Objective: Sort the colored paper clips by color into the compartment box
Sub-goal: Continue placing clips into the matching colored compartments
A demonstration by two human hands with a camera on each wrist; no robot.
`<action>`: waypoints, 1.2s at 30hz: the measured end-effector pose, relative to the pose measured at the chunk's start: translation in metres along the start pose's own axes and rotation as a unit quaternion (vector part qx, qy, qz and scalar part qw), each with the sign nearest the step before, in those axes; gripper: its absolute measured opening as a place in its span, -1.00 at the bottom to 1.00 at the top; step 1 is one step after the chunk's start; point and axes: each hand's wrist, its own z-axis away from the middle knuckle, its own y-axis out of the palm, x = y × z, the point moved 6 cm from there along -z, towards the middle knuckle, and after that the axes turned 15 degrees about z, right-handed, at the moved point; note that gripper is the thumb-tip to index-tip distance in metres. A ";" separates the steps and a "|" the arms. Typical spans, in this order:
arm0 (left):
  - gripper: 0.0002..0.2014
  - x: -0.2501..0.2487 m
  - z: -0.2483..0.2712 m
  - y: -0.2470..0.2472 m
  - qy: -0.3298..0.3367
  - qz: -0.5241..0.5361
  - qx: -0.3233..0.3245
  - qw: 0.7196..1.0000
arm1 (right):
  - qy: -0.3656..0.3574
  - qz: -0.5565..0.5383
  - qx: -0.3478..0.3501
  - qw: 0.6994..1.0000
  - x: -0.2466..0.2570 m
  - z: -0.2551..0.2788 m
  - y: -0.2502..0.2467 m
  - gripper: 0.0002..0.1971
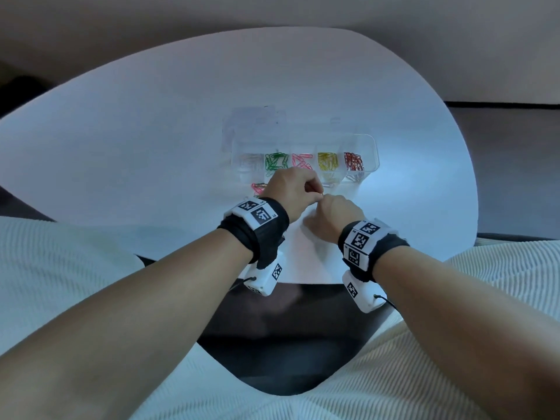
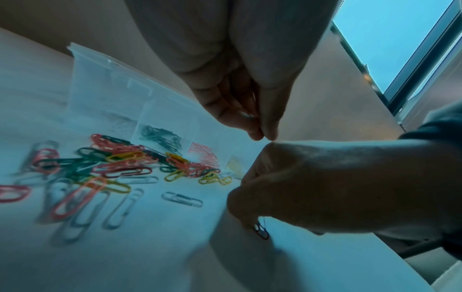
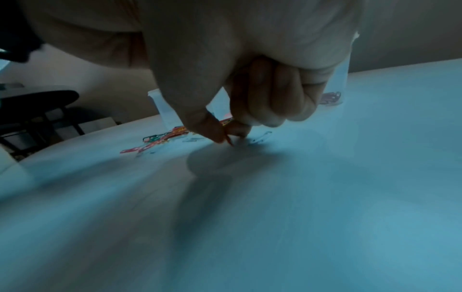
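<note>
A clear compartment box point(image 1: 374, 153) holds sorted clips: pale, green point(image 1: 275, 161), pink, yellow point(image 1: 327, 161) and red point(image 1: 354, 161). A loose pile of mixed clips point(image 2: 120, 164) lies on the table just in front of it, mostly hidden under my left hand in the head view. My left hand point(image 2: 261, 135) hovers over the pile with thumb and forefinger pinched together; a small yellowish clip end point(image 1: 321, 194) shows at its tips. My right hand point(image 3: 226, 136) is down at the table, to the right of the pile, thumb and forefinger pinching a red clip point(image 3: 229, 141).
The white round table point(image 1: 151, 147) spreads wide on both sides. Several silver clips point(image 2: 182, 199) lie apart from the pile. The near table edge point(image 1: 303, 281) is just behind my wrists. A dark chair point(image 3: 37, 102) stands beyond the table's left side.
</note>
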 end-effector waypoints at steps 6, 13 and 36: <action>-0.86 -0.021 -0.025 -0.001 0.002 0.029 -0.039 0.999 | -0.016 -0.275 0.044 0.960 -0.027 0.000 -0.033 -0.75; -0.88 -0.042 -0.051 -0.002 -0.001 0.039 -0.086 0.996 | 0.100 -0.379 -0.189 0.901 -0.088 -0.007 -0.096 -0.78; -0.60 -0.026 -0.033 -0.007 -0.019 -0.019 -0.067 0.997 | 0.142 -0.497 -0.112 0.849 -0.095 -0.021 -0.079 -0.43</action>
